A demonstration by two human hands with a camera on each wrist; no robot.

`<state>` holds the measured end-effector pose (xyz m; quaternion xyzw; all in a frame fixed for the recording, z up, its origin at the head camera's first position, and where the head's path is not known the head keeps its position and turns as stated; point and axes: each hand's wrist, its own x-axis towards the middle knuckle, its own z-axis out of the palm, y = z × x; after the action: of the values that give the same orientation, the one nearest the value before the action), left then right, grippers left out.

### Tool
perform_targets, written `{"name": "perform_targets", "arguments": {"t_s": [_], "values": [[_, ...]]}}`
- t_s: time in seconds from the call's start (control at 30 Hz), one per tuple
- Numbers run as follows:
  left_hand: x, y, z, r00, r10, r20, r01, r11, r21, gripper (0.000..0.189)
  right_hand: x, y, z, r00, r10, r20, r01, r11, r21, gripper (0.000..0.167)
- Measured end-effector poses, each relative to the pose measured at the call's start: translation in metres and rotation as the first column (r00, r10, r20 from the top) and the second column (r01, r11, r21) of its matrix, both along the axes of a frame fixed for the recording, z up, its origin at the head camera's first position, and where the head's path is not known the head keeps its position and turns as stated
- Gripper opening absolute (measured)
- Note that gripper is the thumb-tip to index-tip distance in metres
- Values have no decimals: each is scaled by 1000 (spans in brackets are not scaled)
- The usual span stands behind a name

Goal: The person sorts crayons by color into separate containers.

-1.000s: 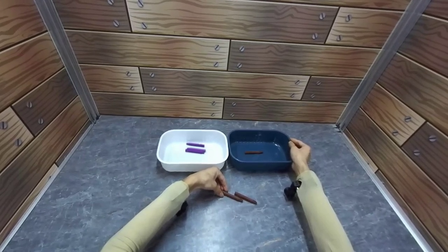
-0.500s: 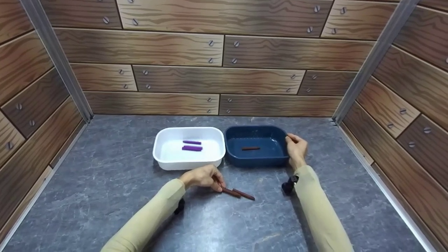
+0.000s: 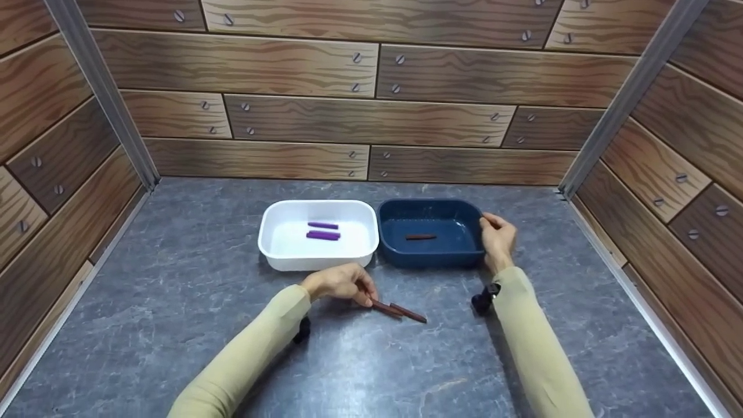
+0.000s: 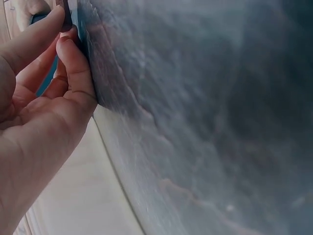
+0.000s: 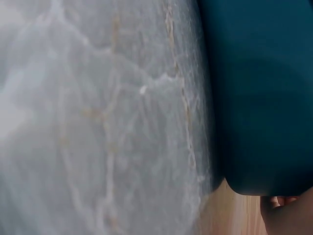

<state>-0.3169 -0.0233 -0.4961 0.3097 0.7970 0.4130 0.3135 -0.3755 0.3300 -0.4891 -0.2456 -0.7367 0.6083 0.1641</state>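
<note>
My left hand (image 3: 348, 283) pinches one end of a brown stick (image 3: 388, 309), which slants over the tabletop. A second brown stick (image 3: 410, 313) lies right alongside, a bit to the right. Up close in the left wrist view, the thumb and index finger meet at the dark end of the held stick (image 4: 64, 17). My right hand (image 3: 498, 239) grips the right wall of the dark blue container (image 3: 429, 258), thumb outside. Inside that container is another brown stick (image 3: 421, 237). The right wrist view mostly shows the container's outer wall (image 5: 264, 98), with part of the hand below it.
A white container (image 3: 318, 263) stands against the blue one on its left, holding several purple sticks (image 3: 323, 235). Wood-patterned walls (image 3: 249, 162) enclose the grey marbled tabletop (image 3: 360, 371) at the back and both sides.
The head view has shifted a little. My left hand stays at the brown stick and my right hand keeps its hold on the blue container; the sticks lie almost as before.
</note>
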Motion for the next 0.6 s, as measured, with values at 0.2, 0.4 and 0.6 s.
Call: {"name": "perform_targets", "arguments": {"t_s": [0.2,0.4,0.6], "values": [[-1,1,1,999,28,19,-28,999,20,12,-1,2,0,1000,-7,-16,7,1000,2,32],[-1,0,1,997,49,56,-52,998,44,14,0,1,1,1000,5,6,-5,1000,2,33],[-1,1,3,993,70,94,-80,991,105,14,0,0,1,1000,2,-12,-2,1000,-3,33]]}}
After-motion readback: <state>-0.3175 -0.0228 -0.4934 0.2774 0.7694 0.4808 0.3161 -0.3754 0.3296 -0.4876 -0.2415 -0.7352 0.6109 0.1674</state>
